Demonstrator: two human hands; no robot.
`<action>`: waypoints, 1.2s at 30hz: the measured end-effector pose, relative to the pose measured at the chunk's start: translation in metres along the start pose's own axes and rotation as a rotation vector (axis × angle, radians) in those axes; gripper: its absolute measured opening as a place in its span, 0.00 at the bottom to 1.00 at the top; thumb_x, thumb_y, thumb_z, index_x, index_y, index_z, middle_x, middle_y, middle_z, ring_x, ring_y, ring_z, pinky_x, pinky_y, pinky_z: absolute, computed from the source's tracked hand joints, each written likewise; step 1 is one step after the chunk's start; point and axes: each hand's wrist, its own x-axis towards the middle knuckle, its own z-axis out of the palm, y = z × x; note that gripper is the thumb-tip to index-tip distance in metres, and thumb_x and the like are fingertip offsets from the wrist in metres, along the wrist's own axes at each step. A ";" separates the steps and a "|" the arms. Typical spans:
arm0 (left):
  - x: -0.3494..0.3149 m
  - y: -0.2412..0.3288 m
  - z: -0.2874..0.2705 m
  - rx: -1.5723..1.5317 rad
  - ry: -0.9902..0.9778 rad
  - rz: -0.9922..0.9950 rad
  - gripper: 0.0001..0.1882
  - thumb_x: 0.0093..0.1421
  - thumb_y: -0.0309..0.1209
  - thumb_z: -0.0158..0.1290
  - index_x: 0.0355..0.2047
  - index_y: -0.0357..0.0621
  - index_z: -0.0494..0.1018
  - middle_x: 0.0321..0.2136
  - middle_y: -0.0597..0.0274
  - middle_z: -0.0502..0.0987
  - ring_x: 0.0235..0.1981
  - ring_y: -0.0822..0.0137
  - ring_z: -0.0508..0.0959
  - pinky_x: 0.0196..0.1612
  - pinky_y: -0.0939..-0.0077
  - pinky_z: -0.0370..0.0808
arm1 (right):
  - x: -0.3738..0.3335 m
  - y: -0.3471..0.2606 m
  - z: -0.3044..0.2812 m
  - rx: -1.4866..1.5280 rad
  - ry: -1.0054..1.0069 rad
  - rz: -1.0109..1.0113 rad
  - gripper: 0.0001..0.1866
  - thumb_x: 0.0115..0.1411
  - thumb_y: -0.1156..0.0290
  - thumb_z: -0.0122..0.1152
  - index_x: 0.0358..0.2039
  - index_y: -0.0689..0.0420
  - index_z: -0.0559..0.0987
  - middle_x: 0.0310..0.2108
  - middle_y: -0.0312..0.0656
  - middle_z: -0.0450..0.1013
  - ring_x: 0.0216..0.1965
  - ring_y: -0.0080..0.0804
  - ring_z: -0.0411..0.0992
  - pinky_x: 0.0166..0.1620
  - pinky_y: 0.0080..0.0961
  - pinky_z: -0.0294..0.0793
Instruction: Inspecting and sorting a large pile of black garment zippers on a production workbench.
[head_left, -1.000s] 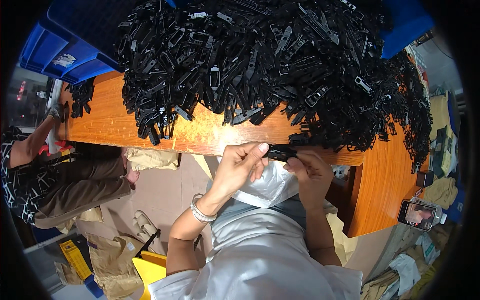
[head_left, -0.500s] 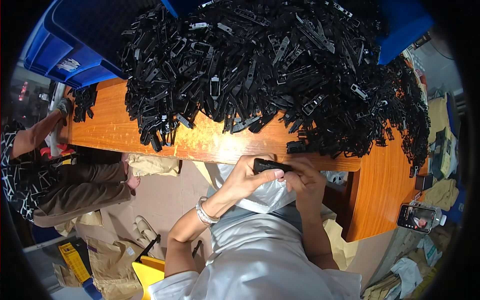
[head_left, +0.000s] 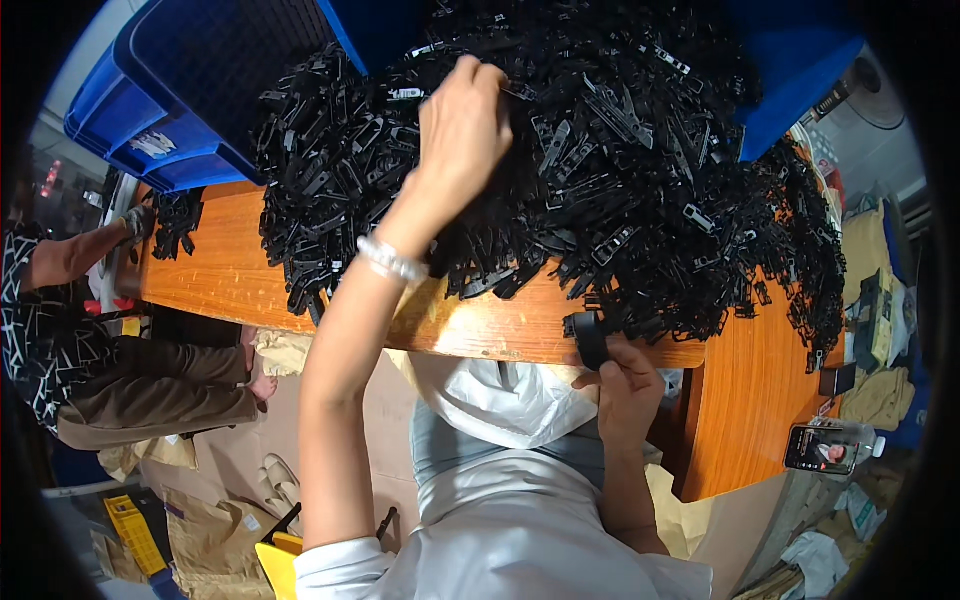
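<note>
A large heap of black plastic parts (head_left: 380,190), some with pale or shiny pieces, covers much of the wooden table (head_left: 530,325). My left hand (head_left: 463,130) is stretched out over the middle of the heap, its fingers curled down and closed. Whatever is between those fingertips is hidden from view. Close to the table's front edge, my right hand (head_left: 628,388) grips a black plastic part (head_left: 590,342), long and narrow, held upright between thumb and fingers.
Blue crates (head_left: 150,120) flank the heap. At left, another person's hand (head_left: 135,222) is beside a small cluster of black parts (head_left: 178,225). A phone (head_left: 820,448) stands at right. A white bag (head_left: 505,400) hangs below the table edge before me.
My left hand has left the black part and reached forward over the heap. The part stays in my right hand, which has turned it upright and moved slightly right.
</note>
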 end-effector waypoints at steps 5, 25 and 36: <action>0.024 -0.029 0.009 0.153 -0.108 0.179 0.15 0.38 0.20 0.55 0.31 0.36 0.70 0.31 0.53 0.70 0.34 0.53 0.73 0.35 0.64 0.72 | -0.002 0.000 -0.005 0.025 0.020 -0.078 0.10 0.55 0.78 0.50 0.36 0.72 0.70 0.34 0.53 0.72 0.28 0.38 0.75 0.24 0.25 0.77; 0.019 -0.025 -0.002 0.289 -0.112 0.322 0.14 0.45 0.25 0.55 0.34 0.34 0.70 0.29 0.54 0.69 0.36 0.56 0.70 0.38 0.66 0.70 | -0.003 0.002 0.001 -0.086 0.017 0.076 0.12 0.53 0.81 0.50 0.39 0.71 0.71 0.28 0.49 0.73 0.22 0.30 0.74 0.31 0.22 0.74; -0.122 0.064 -0.070 -0.926 -0.837 -0.776 0.12 0.57 0.28 0.50 0.41 0.37 0.74 0.21 0.58 0.72 0.19 0.76 0.69 0.22 0.77 0.66 | 0.008 0.011 0.008 -0.229 -0.116 -0.130 0.14 0.46 0.91 0.51 0.36 0.71 0.71 0.35 0.46 0.67 0.29 0.30 0.73 0.34 0.22 0.76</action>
